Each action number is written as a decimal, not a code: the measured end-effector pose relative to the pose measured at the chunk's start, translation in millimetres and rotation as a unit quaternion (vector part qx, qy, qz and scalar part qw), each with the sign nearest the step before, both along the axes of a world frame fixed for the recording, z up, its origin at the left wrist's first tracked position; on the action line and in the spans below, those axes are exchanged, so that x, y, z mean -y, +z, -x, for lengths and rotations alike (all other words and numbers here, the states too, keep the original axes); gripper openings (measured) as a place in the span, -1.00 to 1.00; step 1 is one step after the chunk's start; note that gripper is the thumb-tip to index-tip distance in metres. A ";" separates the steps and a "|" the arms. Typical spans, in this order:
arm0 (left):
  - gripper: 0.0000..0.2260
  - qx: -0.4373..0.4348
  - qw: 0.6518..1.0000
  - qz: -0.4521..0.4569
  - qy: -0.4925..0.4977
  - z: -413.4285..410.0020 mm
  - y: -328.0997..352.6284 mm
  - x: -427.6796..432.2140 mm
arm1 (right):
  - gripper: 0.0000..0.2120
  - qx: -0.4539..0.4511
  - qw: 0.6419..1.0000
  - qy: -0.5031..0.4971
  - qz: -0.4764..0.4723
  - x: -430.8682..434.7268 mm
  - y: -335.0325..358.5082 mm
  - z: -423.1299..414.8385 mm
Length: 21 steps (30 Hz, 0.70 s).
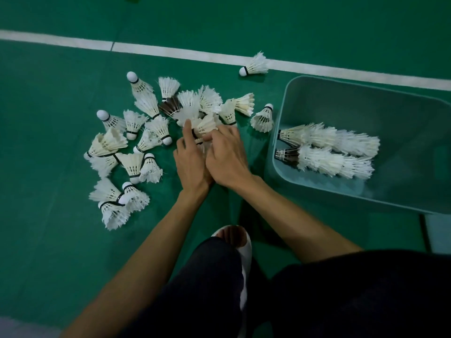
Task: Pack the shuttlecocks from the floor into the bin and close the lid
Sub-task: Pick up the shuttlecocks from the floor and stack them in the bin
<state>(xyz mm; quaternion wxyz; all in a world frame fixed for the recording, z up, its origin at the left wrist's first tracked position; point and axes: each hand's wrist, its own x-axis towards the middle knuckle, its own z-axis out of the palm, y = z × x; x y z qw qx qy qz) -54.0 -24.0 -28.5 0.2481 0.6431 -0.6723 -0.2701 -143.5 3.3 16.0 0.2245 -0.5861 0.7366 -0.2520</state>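
Your left hand (189, 159) and right hand (227, 159) meet around a short stack (205, 126) of shuttlecocks. The fingers are curled on it, and only the left index finger is straight. The loose pile (136, 142) crowds in beyond and to the left of your grip, touching it. To the right stands the bin (341, 98), with two long rows (327, 147) inside. A lone shuttlecock (255, 64) lies beyond on the white line (170, 51).

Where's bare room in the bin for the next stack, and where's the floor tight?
Bare: the bin bottom between the stacked rows and far wall, plus a strip by the near wall. Tight: the floor pile left of and beyond the left hand and right hand, both gripping shuttlecocks. Floor between pile and white line is bare.
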 end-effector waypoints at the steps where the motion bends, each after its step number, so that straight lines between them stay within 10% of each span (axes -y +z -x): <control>1: -0.36 -0.009 1.000 -0.002 0.010 0.7 7.0 -6.7 | -0.75 0.013 1.000 -0.012 0.008 -3.5 3.0 3.5; 12: -0.58 0.104 0.989 -0.088 0.049 -15.1 47.8 -33.6 | -0.79 0.059 0.994 -0.044 0.075 -18.8 50.7 8.7; 17: -0.39 0.087 0.968 -0.235 -0.029 5.3 17.2 -47.1 | -0.75 0.032 0.997 -0.067 -0.022 -29.7 47.6 16.2; 21: -0.49 0.146 0.974 -0.169 -0.023 28.0 -6.8 -60.6 | -0.71 0.040 0.987 -0.061 -0.140 -45.5 27.3 20.3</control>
